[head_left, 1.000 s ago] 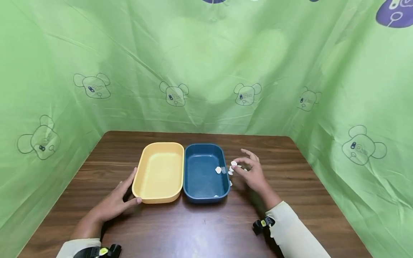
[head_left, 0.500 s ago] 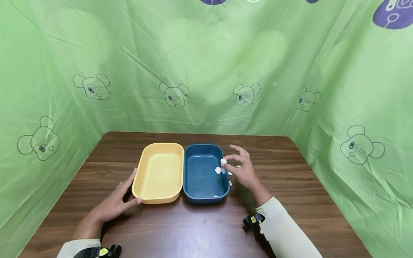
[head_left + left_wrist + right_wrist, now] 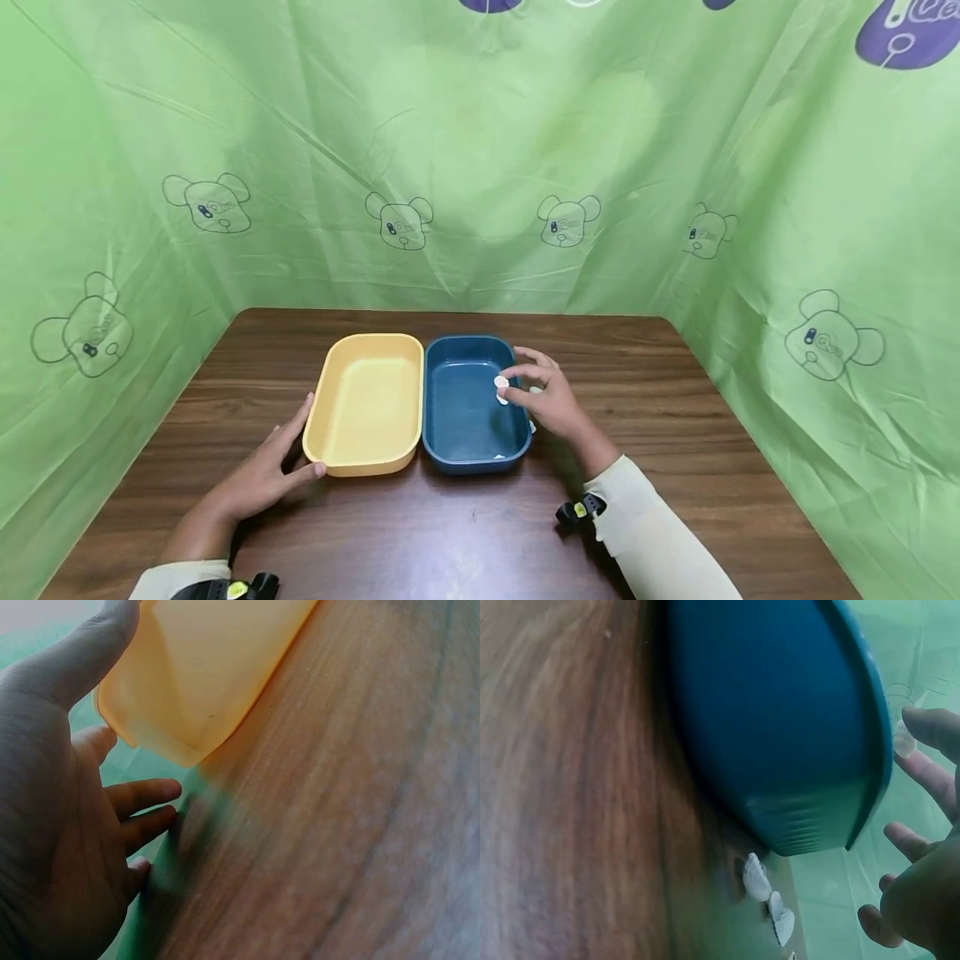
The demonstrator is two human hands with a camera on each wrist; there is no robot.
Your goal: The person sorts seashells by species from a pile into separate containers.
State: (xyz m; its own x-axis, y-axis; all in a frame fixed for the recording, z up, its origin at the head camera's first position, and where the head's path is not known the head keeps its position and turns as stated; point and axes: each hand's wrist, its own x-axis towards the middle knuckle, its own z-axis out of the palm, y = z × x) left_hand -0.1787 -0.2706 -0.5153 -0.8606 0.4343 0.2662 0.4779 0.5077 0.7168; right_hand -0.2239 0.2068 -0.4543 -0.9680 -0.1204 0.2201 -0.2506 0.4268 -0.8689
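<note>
My right hand (image 3: 553, 404) pinches a small white seashell (image 3: 501, 382) between thumb and forefinger, over the right side of the blue tray (image 3: 465, 425). Its other fingers spread away. In the right wrist view the held seashell (image 3: 904, 741) shows pale at the fingertips, beside the tray's rim. Just below the pinch, another white seashell (image 3: 502, 400) lies in the tray. My left hand (image 3: 258, 477) rests against the yellow tray (image 3: 363, 417), its fingers extended along the left side and the thumb at the near left corner.
Both trays stand side by side on a brown wooden table (image 3: 382, 533). White seashells (image 3: 757, 879) lie on the table right of the blue tray, some hidden behind my right hand. A green cloth (image 3: 480, 275) hangs around the back and sides.
My right hand has carried the pinched seashell leftward, from beside the blue tray to over its inside. My left hand has stayed at the yellow tray.
</note>
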